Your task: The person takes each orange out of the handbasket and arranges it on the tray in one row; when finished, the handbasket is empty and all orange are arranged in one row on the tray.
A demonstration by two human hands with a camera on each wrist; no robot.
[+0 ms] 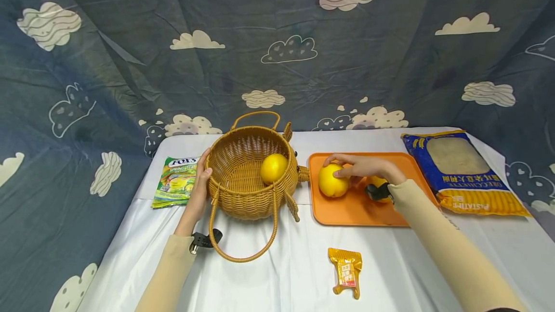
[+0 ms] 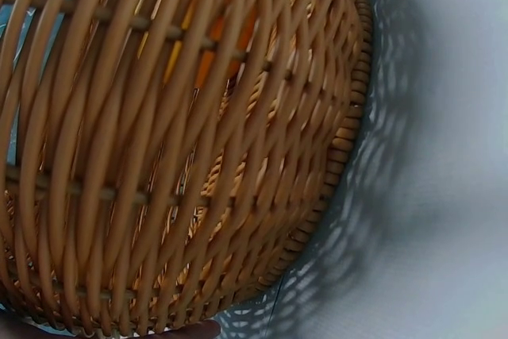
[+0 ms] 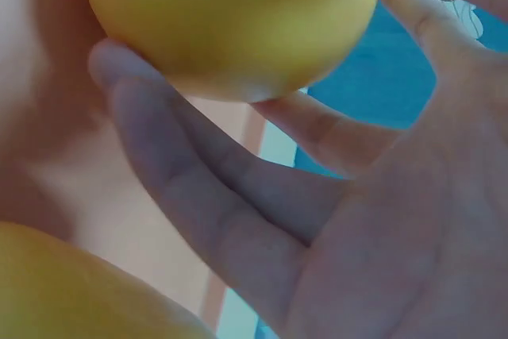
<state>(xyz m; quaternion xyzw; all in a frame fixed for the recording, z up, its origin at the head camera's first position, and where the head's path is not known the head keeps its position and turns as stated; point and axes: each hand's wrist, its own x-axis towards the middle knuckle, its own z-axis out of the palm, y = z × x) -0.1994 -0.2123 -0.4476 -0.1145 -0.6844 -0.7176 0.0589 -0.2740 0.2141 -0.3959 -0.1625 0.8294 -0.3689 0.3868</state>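
Note:
A round wicker basket (image 1: 243, 201) with a beak-like piece on its right side has one yellow fruit (image 1: 274, 168) inside. My left hand (image 1: 200, 189) lies along the basket's left outer wall, its thumb at the rim. In the left wrist view the woven wall (image 2: 182, 156) fills most of the picture. On the orange tray (image 1: 318, 215), my right hand (image 1: 362, 166) grips a second yellow fruit (image 1: 331, 182), fingers and thumb round it. A third yellow fruit (image 1: 380, 191) sits on the tray beneath that wrist, partly hidden; it shows in the right wrist view's lower left corner.
A green Fox's candy bag (image 1: 175, 184) lies left of the basket. Right of the tray is a blue and yellow pasta bag (image 1: 466, 172). A small golden snack packet (image 1: 347, 272) lies in front. One basket handle (image 1: 243, 259) hangs forward over the white cloth; the other stands at the back.

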